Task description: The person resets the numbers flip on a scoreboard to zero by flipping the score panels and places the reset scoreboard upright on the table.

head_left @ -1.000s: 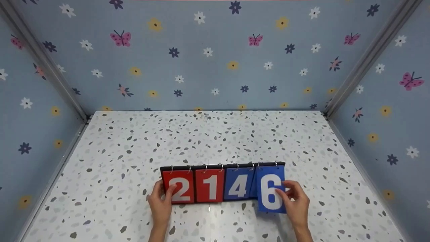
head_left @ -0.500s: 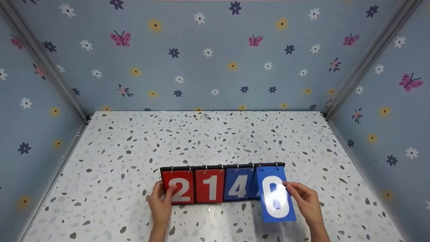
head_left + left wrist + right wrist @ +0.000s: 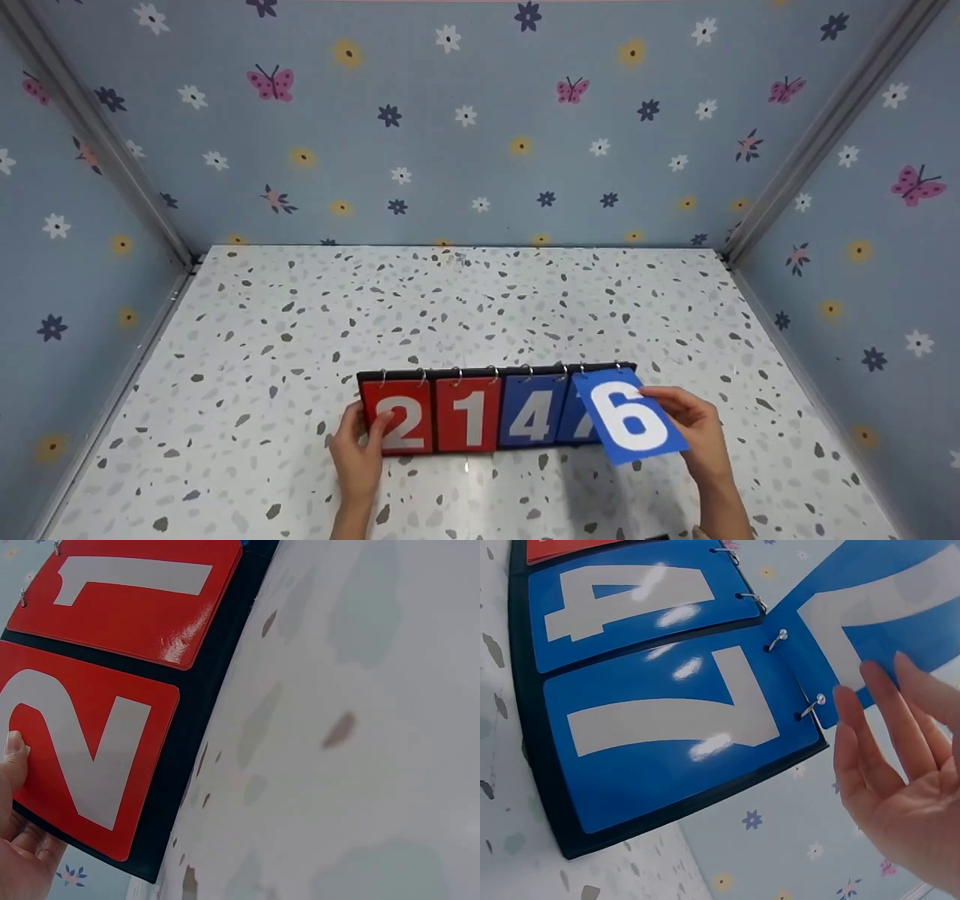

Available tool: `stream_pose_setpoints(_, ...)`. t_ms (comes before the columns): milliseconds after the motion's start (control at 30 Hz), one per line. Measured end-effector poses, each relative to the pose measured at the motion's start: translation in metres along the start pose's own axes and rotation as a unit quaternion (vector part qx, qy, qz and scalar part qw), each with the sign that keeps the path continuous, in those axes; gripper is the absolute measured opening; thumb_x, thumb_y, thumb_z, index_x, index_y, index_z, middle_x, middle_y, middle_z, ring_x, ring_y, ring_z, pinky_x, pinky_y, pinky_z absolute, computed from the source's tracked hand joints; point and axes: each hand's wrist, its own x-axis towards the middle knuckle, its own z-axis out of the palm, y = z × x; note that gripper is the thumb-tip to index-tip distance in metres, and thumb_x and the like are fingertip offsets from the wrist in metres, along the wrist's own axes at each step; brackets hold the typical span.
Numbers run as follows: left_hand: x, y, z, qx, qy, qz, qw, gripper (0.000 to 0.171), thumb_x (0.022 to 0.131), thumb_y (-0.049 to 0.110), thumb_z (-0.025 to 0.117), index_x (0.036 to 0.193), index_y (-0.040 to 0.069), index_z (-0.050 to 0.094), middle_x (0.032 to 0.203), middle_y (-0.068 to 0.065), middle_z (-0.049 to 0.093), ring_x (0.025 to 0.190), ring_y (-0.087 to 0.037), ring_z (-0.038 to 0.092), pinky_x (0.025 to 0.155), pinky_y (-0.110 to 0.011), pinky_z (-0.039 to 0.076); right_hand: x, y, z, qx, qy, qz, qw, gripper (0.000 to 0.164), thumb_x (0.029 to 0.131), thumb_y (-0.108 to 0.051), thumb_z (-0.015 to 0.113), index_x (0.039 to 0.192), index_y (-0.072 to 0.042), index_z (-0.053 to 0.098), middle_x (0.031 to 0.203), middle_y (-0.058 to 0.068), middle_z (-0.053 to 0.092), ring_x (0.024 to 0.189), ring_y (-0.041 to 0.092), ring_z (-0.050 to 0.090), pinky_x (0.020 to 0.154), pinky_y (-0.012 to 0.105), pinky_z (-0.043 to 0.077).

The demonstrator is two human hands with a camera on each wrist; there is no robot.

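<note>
A flip scoreboard with a black backing (image 3: 562,836) stands tilted near the front middle of the table. In the head view it shows a red 2 card (image 3: 420,441), a red 1 card (image 3: 457,397) and a blue 4 card (image 3: 547,386). My left hand (image 3: 355,454) grips its left end, thumb over the 2 card. With my right hand (image 3: 697,431) I pinch the right edge of a blue 6 card (image 3: 611,450), lifted off and slanting right. Under it lies a blue 7 card (image 3: 660,720), uncovered in the right wrist view. Metal rings (image 3: 810,706) join the cards to the backing.
The white speckled table (image 3: 450,315) runs back to a blue wall (image 3: 465,150) with flowers and butterflies. Similar panels rise at left and right. A small dark object (image 3: 658,537) peeks in at the bottom edge near my right forearm.
The right hand has moved right, swinging the 6 card outward and up, so part of the 7 card beneath now shows. My left hand and the scoreboard stay put.
</note>
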Motion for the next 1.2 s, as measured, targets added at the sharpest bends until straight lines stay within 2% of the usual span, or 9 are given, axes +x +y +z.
stream_pose_setpoints(300,0.0,0.0,-0.001,-0.002,0.003,0.0,1.0,0.025,0.077,0.008,0.069,0.099,0.0,0.058,0.088,-0.008,0.064,0.077,-0.013,0.058,0.068,-0.013,0.045,0.029,-0.005,0.008,-0.004,0.011,-0.157,0.988,0.017,0.073,0.024,0.054,0.088,0.019,0.059,0.085,0.017,0.059,0.079,0.018,0.058,0.069,0.023,0.049)
stream_pose_setpoints(400,0.001,0.0,-0.001,-0.006,-0.002,0.011,0.9999,0.026,0.077,0.007,0.068,0.099,-0.002,0.058,0.09,-0.01,0.064,0.078,-0.015,0.058,0.069,-0.012,0.044,0.039,-0.006,0.009,0.007,0.012,-0.168,0.986,0.017,0.074,0.024,0.053,0.085,0.015,0.062,0.086,0.014,0.061,0.081,0.018,0.06,0.071,0.025,0.049)
stream_pose_setpoints(533,0.002,0.015,-0.002,-0.003,-0.005,0.015,0.9999,0.025,0.077,0.002,0.067,0.098,-0.005,0.058,0.091,-0.015,0.064,0.08,-0.018,0.059,0.07,-0.013,0.044,0.052,-0.006,0.01,-0.026,0.04,-0.156,0.987,0.013,0.075,0.02,0.056,0.082,0.012,0.063,0.082,0.004,0.066,0.075,0.013,0.062,0.069,0.022,0.049)
stream_pose_setpoints(667,0.001,0.035,-0.004,0.003,-0.004,0.013,0.9999,0.024,0.076,-0.001,0.067,0.097,-0.008,0.057,0.091,-0.017,0.063,0.079,-0.021,0.059,0.07,-0.015,0.045,0.066,-0.003,0.012,-0.074,0.077,-0.138,0.985,0.007,0.073,0.017,0.06,0.081,0.018,0.06,0.076,0.005,0.066,0.067,0.01,0.06,0.063,0.019,0.047)
stream_pose_setpoints(833,0.0,0.036,-0.004,0.0,-0.002,0.012,0.9999,0.024,0.076,-0.001,0.067,0.097,-0.007,0.057,0.091,-0.016,0.064,0.08,-0.022,0.059,0.07,-0.015,0.046,0.081,0.004,0.015,-0.125,0.119,-0.104,0.979,0.008,0.074,0.009,0.065,0.08,0.014,0.062,0.072,0.01,0.064,0.061,0.012,0.057,0.058,0.018,0.046)
stream_pose_setpoints(967,0.0,0.035,-0.004,-0.004,-0.002,0.011,0.9999,0.024,0.075,-0.002,0.067,0.096,-0.007,0.057,0.09,-0.016,0.063,0.081,-0.022,0.059,0.072,-0.015,0.046,0.091,0.015,0.012,-0.133,0.123,-0.088,0.979,0.014,0.075,-0.004,0.07,0.083,0.006,0.066,0.073,0.014,0.064,0.061,0.016,0.057,0.058,0.02,0.046)
stream_pose_setpoints(1000,0.0,0.035,-0.004,-0.002,-0.002,0.009,1.0,0.024,0.075,-0.002,0.067,0.097,-0.007,0.057,0.091,-0.016,0.063,0.081,-0.021,0.059,0.072,-0.015,0.046,0.097,0.04,-0.002,-0.118,0.113,-0.089,0.982,0.016,0.075,-0.009,0.071,0.084,0.004,0.067,0.075,0.014,0.064,0.062,0.016,0.057,0.059,0.021,0.046)
stream_pose_setpoints(1067,0.0,0.035,-0.003,0.0,-0.003,0.004,1.0,0.024,0.076,-0.001,0.067,0.097,-0.006,0.057,0.09,-0.015,0.063,0.08,-0.02,0.059,0.071,-0.015,0.046,0.104,0.061,-0.012,-0.112,0.109,-0.088,0.984,0.018,0.074,-0.012,0.072,0.087,0.0,0.068,0.075,0.012,0.064,0.063,0.016,0.058,0.059,0.021,0.047)
stream_pose_setpoints(1200,0.0,0.034,-0.003,-0.001,-0.002,0.009,1.0,0.024,0.075,-0.001,0.067,0.096,-0.006,0.057,0.088,-0.015,0.063,0.078,-0.021,0.059,0.068,-0.015,0.046,0.116,0.106,-0.038,-0.106,0.103,-0.047,0.988,0.025,0.075,-0.011,0.071,0.097,-0.001,0.067,0.077,0.013,0.065,0.067,0.019,0.061,0.065,0.026,0.049)
